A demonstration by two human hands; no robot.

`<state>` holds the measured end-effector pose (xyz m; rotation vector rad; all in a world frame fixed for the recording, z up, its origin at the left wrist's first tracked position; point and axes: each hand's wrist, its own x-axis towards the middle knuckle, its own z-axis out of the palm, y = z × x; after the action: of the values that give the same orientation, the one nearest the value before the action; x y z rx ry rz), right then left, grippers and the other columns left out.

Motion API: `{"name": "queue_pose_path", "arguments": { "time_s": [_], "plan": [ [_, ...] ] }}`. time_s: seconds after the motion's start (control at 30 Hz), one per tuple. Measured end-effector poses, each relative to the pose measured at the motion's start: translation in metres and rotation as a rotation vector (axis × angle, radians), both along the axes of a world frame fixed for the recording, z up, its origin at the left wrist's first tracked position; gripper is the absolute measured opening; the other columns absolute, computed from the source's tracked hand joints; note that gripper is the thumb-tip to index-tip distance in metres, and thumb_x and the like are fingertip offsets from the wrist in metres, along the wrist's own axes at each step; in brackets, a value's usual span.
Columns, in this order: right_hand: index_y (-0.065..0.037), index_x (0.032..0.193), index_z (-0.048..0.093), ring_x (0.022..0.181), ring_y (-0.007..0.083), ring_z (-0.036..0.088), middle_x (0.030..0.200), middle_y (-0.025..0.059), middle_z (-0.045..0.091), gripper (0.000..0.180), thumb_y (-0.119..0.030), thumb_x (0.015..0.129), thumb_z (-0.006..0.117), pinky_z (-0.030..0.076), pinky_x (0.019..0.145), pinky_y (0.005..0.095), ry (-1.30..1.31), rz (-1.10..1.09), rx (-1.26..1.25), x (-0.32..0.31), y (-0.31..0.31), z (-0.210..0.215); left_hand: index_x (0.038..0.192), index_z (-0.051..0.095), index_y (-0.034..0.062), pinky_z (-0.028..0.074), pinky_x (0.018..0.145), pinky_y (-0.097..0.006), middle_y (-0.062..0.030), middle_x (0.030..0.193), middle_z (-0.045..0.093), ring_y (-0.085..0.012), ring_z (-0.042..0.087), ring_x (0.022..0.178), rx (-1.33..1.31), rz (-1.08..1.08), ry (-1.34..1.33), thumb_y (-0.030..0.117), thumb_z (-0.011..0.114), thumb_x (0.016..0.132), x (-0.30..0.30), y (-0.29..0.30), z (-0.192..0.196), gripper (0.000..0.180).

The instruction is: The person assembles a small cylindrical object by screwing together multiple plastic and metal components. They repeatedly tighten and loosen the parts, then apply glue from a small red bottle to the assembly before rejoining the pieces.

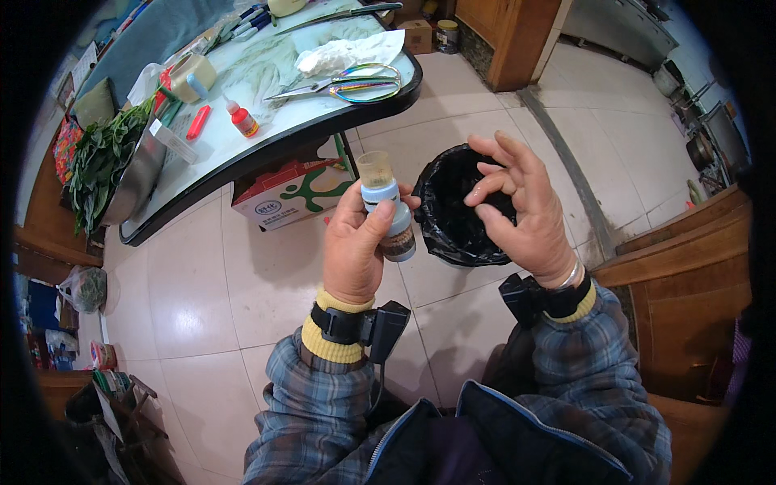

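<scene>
Pale tiled floor (202, 275) — dark-rimmed table (267, 141), wooden cabinets (687, 283).

A small bottle (388, 206) with blue and brown label bands is gripped in the left hand (353, 250). A white, red and green printed carton (293, 192) is located under the table (267, 137).
</scene>
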<state>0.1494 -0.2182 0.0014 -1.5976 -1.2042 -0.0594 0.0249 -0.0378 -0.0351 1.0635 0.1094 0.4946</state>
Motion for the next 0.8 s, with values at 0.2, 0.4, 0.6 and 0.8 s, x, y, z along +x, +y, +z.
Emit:
{"name": "queue_pose_path", "arguments": {
  "time_s": [0.2,0.4,0.6,0.8],
  "plan": [
    [-0.003,0.145,0.034,0.070,0.0055,0.054,0.123,0.0112,0.061,0.071,0.006,0.079,0.061,0.049,0.083,0.0248,0.073,-0.080,0.012,0.000,-0.018,0.002,0.135,0.047,-0.0003,0.051,0.090,-0.036,-0.0125,0.114,0.061,-0.0240,0.063,0.103,0.039,-0.034,0.014,0.027,0.065,0.092,0.007,-0.013,0.000,0.053],
    [-0.002,0.145,0.035,0.068,0.0016,0.053,0.121,0.0105,0.064,0.062,0.006,0.086,0.052,0.049,0.078,0.0214,0.210,-0.059,0.044,-0.001,-0.023,0.003,0.135,0.047,0.0000,0.051,0.090,-0.036,-0.0123,0.113,0.061,-0.0237,0.063,0.104,0.021,-0.049,0.006,0.028,0.065,0.091,0.009,-0.014,-0.001,0.055],
    [-0.001,0.143,0.036,0.066,0.0022,0.055,0.122,0.0153,0.063,0.051,0.002,0.093,0.045,0.051,0.069,0.0195,0.384,0.020,0.127,-0.005,-0.013,0.002,0.137,0.047,0.0003,0.051,0.091,-0.036,-0.0120,0.113,0.062,-0.0239,0.063,0.105,0.019,-0.028,0.020,0.027,0.065,0.091,0.003,-0.008,0.000,0.056],
    [0.000,0.143,0.032,0.065,0.0038,0.056,0.126,0.0178,0.060,0.050,0.002,0.095,0.043,0.053,0.067,0.0206,0.475,0.025,0.043,-0.003,-0.013,0.002,0.136,0.047,0.0007,0.051,0.091,-0.036,-0.0117,0.114,0.062,-0.0241,0.063,0.105,0.008,-0.031,0.015,0.026,0.066,0.091,0.001,-0.003,-0.003,0.055]
  ]
}}
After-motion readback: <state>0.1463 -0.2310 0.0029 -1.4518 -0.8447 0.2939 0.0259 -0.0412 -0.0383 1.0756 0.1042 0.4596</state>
